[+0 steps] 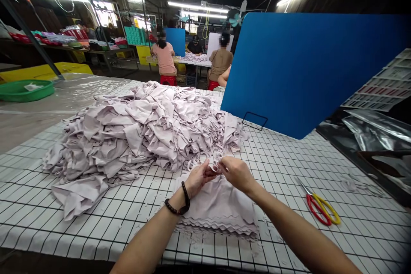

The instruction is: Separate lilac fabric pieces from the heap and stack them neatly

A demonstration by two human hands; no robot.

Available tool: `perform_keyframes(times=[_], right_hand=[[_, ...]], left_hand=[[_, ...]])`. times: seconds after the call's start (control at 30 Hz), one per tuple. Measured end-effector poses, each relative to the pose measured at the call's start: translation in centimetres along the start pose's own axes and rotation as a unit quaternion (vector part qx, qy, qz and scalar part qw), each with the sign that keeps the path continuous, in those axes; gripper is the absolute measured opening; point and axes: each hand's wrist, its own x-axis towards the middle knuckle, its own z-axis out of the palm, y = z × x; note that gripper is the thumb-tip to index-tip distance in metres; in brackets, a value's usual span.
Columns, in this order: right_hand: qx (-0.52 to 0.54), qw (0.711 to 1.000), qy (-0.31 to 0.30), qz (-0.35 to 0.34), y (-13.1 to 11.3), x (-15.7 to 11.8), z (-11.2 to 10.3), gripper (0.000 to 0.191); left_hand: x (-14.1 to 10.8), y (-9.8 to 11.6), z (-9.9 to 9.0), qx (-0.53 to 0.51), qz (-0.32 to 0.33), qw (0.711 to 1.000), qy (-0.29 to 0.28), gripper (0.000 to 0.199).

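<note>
A stack of pale lilac fabric pieces (218, 209) with wavy edges lies on the grid-patterned table, below my hands. My left hand (199, 178), with a dark beaded bracelet at its wrist, has its fingers closed around the pale strap (213, 168) at the stack's far side. My right hand (236, 173) pinches the same strap from the right. Beyond and to the left rises a large heap of crumpled lilac fabric (141, 128).
Scissors (317, 207) with red and yellow handles lie at right. A blue board (298, 72) stands behind on a wire stand (255, 120). A green basket (27, 90) sits far left. Several people sit at a table in the background.
</note>
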Motion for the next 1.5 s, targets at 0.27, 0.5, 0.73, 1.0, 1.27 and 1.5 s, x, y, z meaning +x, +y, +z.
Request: perform_keyframes(times=[0.27, 0.5, 0.73, 1.0, 1.27, 1.5], right_hand=[[-0.079, 0.993, 0.089, -0.027, -0.5, -1.8, 1.9, 0.027], [0.052, 0.996, -0.004, -0.074, -2.4, -2.0, 2.0, 0.019], [0.384, 0.9, -0.111, 0.175, -1.3, -1.3, 1.6, 0.031], [0.541, 0.773, -0.159, 0.29, -0.9, 0.5, 3.0, 0.031], [0.536, 0.782, -0.169, 0.268, -1.5, 0.5, 5.6, 0.023], [0.365, 0.889, -0.21, 0.179, -1.6, -0.2, 4.9, 0.005]], left_hand=[[-0.3, 0.9, 0.2, 0.039, -0.063, 0.997, -0.016, 0.065], [0.1, 0.2, 0.2, 0.007, 0.043, 0.999, 0.009, 0.036], [0.2, -0.2, 0.1, 0.012, 0.048, 0.999, 0.007, 0.045], [-1.4, 1.7, -0.2, 0.195, 0.133, 0.971, 0.045, 0.047], [-4.6, 1.5, -3.8, 0.648, 0.15, 0.74, 0.101, 0.025], [-4.0, 0.7, -3.8, 0.668, 0.15, 0.724, 0.088, 0.021]])
